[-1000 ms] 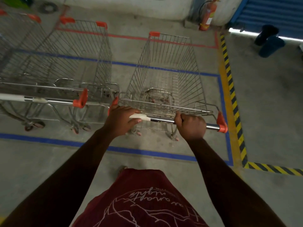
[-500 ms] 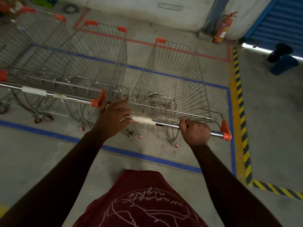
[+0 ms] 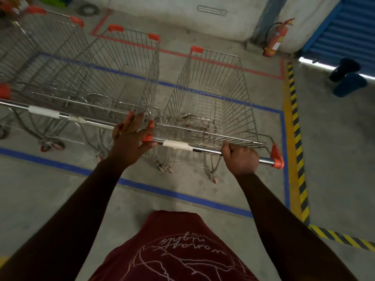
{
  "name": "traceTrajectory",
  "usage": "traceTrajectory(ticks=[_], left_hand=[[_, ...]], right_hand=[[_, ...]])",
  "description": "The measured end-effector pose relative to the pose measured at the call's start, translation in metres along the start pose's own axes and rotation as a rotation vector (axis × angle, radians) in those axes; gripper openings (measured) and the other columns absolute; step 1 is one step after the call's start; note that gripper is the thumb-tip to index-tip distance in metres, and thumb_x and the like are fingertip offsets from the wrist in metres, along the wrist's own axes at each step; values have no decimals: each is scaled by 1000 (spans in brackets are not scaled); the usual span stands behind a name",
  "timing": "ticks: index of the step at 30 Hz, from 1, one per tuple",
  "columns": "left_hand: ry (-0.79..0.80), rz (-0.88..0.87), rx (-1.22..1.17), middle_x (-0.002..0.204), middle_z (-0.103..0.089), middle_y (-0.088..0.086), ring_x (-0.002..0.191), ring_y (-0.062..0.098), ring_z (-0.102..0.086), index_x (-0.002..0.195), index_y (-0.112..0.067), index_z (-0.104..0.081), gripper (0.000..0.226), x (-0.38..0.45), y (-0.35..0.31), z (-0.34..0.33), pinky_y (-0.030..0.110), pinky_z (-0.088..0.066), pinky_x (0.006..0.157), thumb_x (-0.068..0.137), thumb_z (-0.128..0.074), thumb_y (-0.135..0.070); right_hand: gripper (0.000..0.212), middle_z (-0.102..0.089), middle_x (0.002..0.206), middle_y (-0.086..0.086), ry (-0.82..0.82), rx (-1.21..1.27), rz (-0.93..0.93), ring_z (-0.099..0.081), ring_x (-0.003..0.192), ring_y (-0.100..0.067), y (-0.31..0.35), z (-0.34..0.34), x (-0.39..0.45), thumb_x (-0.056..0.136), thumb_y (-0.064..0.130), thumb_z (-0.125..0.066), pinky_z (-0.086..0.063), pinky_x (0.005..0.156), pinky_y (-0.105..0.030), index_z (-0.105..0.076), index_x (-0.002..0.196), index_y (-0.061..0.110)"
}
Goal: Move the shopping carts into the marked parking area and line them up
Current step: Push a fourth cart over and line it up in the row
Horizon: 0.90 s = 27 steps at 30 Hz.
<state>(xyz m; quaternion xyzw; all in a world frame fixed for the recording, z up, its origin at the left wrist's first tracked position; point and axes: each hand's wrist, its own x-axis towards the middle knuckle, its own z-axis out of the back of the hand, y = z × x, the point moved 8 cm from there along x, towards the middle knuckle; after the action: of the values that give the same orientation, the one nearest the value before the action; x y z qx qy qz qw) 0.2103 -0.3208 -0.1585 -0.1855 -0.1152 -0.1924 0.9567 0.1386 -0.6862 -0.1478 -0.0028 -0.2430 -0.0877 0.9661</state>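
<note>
While right hand (image 3: 241, 158) grips cart handle (image 3: 205, 149), left hand (image 3: 129, 138) rests spread.

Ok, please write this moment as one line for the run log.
left hand: open, fingers spread over handle end | right hand: grips handle | right cart: inside blue marked area, beside middle cart

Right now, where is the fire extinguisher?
In the head view the fire extinguisher stands at the upper right against the far wall, just beyond the red floor line and left of the blue shutter.
</note>
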Motion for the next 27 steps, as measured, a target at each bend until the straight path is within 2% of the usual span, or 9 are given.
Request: traceTrajectory(ticks=[2, 7, 9, 12, 15, 18, 21, 25, 27], left_hand=[[33, 10, -9, 171, -26, 0, 159, 29, -20, 136, -41, -64, 62, 1, 5, 0, 47, -20, 117, 83, -52, -71], [39, -51, -78, 152, -56, -3, 156, 31, -30, 135, -31, -66, 62, 4, 11, -6, 51, -23, 118, 85, -55, -65], [127, -101, -120, 156, -52, -7, 155, 27, -32, 144, -34, -58, 63, 7, 20, -18, 63, -28, 119, 89, -54, -65], [211, -105, -144, 164, -40, -14, 157, 16, -26, 152, -37, -49, 67, 11, 31, -29, 63, -28, 120, 91, -49, -66], [188, -94, -161, 162, -43, -12, 158, 19, -25, 151, -34, -52, 63, 10, 27, -24, 62, -24, 122, 92, -57, -58], [152, -100, -159, 158, -50, -6, 157, 26, -28, 148, -28, -57, 60, 9, 23, -17, 61, -23, 123, 92, -71, -44], [146, -67, -128, 154, -53, -10, 154, 26, -34, 153, -35, -49, 69, 9, 23, -13, 59, -28, 120, 89, -53, -61], [112, -76, -134, 151, -55, -8, 149, 19, -42, 154, -30, -48, 72, 11, 12, -5, 54, -27, 121, 89, -50, -59], [84, -102, -180, 150, -59, 1, 150, 15, -39, 155, -23, -48, 68, 12, 5, 0, 37, -15, 128, 91, -61, -45]], right_hand=[[57, -55, 45, -5, 2, 9, -8, -53, 39, -31, 1, 0, 0, 101, 43, -52, -25, 57, -26, -66, 55, 14], [64, -58, 52, 1, 63, 115, 66, -55, 46, -23, 2, 4, -4, 105, 62, -47, -32, 55, -27, -68, 62, 19], [57, -66, 65, 5, 93, 191, 172, -61, 59, -18, 3, 7, -8, 97, 72, -55, -43, 60, -30, -72, 75, 23], [57, -74, 81, 6, 113, 223, 216, -70, 75, -20, 0, 6, -11, 92, 78, -57, -50, 72, -35, -78, 95, 25], [66, -75, 81, 4, 124, 228, 189, -70, 74, -20, 3, 4, -12, 93, 82, -49, -53, 71, -35, -79, 98, 23], [67, -73, 78, 5, 127, 213, 177, -69, 72, -19, 5, 5, -16, 93, 84, -47, -52, 70, -34, -78, 96, 24], [66, -69, 71, 6, 116, 196, 188, -66, 67, -19, 6, 9, -17, 94, 83, -46, -44, 64, -30, -75, 85, 25], [63, -62, 66, 8, 127, 203, 197, -61, 61, -17, 9, 14, -15, 95, 82, -47, -34, 60, -28, -68, 76, 25], [63, -61, 65, 8, 147, 201, 189, -59, 60, -15, 13, 13, -14, 94, 82, -48, -37, 59, -28, -66, 74, 25]])
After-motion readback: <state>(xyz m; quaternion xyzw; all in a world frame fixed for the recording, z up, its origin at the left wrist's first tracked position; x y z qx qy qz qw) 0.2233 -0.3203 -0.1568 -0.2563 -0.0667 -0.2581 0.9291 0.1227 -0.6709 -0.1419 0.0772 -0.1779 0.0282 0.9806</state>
